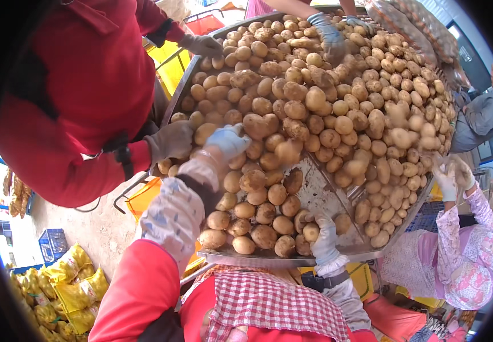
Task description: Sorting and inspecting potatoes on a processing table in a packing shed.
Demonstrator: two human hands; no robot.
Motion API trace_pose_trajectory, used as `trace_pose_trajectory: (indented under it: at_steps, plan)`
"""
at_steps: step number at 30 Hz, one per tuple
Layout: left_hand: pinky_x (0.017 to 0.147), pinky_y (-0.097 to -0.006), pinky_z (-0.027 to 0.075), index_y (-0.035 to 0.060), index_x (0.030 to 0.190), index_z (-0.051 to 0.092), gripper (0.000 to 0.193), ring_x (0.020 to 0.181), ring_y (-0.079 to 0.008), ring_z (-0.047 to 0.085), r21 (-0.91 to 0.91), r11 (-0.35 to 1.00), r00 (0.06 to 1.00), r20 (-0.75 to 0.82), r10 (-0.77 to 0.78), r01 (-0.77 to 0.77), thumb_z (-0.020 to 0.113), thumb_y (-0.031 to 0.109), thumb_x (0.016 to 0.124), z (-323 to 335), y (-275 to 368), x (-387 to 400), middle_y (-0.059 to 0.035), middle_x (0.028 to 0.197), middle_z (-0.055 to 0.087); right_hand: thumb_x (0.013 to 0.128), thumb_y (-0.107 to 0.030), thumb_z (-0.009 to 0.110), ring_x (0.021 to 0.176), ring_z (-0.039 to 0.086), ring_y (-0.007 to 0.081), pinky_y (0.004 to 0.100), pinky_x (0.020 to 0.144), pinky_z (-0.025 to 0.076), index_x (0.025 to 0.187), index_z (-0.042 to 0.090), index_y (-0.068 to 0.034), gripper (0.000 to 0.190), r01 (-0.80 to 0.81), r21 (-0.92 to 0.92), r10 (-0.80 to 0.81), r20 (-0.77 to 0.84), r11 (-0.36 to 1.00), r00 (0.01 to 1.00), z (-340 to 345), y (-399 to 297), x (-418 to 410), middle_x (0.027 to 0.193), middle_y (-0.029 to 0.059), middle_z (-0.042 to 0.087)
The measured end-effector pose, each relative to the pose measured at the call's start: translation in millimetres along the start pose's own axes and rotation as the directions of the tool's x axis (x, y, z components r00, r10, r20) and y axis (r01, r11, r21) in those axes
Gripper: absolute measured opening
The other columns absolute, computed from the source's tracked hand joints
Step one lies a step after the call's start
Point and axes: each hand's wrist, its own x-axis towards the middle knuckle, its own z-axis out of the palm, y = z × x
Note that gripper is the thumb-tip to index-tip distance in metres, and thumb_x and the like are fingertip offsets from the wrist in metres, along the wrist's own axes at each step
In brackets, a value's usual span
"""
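Potatoes [265,237] lie heaped on a metal sorting table [314,179], whose bare, soiled surface shows near its middle. My left hand [228,141], in a light blue-white glove, reaches over the pile at the left, its fingers bent among the potatoes; whether it grips one is hidden. At the near edge, my right hand [325,239], gloved in grey-white, has its fingers around a potato [311,232], with other potatoes touching beside it. One blurred potato [288,151] appears in motion to the right of my left hand.
A co-worker's gloved hands [171,141] are at the left rim; another co-worker's glove [329,38] reaches into the far pile. A third person's gloves [453,173] are at the right edge. Full yellow net bags [73,265] and a blue crate [53,244] stand lower left.
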Motion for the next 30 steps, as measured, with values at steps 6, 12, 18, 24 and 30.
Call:
trace_pose_trajectory:
  at_steps: [6,12,18,24,30]
  plan:
    - [0.101,-0.0412,0.045,0.011,0.131,0.057,0.054,0.122,-0.0335,0.057,0.042,0.999,0.992,0.123,0.005,-0.01,0.057,0.043,0.087,9.9,-17.4,12.4,-0.0168,0.129,0.061,0.097,-0.022,0.05,0.072,0.06,0.0198,0.0309,0.067,0.05,0.083,0.061,-0.001,0.027,-0.018,0.061,0.012,0.094,0.998,0.995,-3.0,4.3,3.9,0.082,0.0107,0.065]
    - [0.095,-0.0434,0.048,0.0097,0.129,0.055,0.056,0.11,-0.0358,0.062,0.182,0.976,0.992,0.02,-0.125,0.119,0.059,0.046,0.086,0.5,-8.8,-3.0,-0.0196,0.116,0.067,0.098,-0.025,0.05,0.076,0.063,0.0202,0.0322,0.072,0.052,0.09,0.064,-0.001,0.029,-0.03,0.014,0.028,0.14,0.999,0.99,-5.8,1.0,1.6,0.091,0.0121,0.067]
    - [0.092,-0.0399,0.05,0.0052,0.121,0.06,0.043,0.099,-0.0332,0.067,-0.259,0.944,0.942,-0.313,0.118,-0.204,0.06,0.037,0.092,4.0,74.4,-92.2,-0.0199,0.107,0.069,0.091,-0.07,0.046,0.083,0.069,0.0254,0.0334,0.061,0.058,0.133,0.05,-0.007,0.076,-0.445,0.448,0.243,0.439,0.775,0.865,-14.8,-23.0,7.1,0.124,0.017,0.061]
    - [0.112,-0.0516,0.029,0.0079,0.14,0.047,0.064,0.136,-0.0408,0.035,0.06,0.803,0.77,-0.252,0.587,-0.593,0.065,0.036,0.086,76.8,69.8,-124.8,-0.0207,0.143,0.041,0.088,-0.067,0.052,0.088,0.067,0.0329,0.0365,0.057,0.057,0.129,0.053,-0.007,0.073,-0.506,0.609,0.165,0.527,0.611,0.834,-9.0,-28.0,24.7,0.124,0.0223,0.059]
    - [0.11,-0.057,0.027,0.0126,0.137,0.049,0.069,0.138,-0.0443,0.028,0.528,0.798,0.878,-0.184,0.442,-0.291,0.065,0.046,0.079,52.2,55.7,-102.9,-0.0182,0.148,0.036,0.09,-0.062,0.052,0.118,0.056,0.0449,0.0416,0.059,0.058,0.133,0.053,-0.008,0.069,-0.526,0.71,0.118,0.54,0.467,0.834,-33.8,-45.5,5.1,0.134,0.0275,0.052]
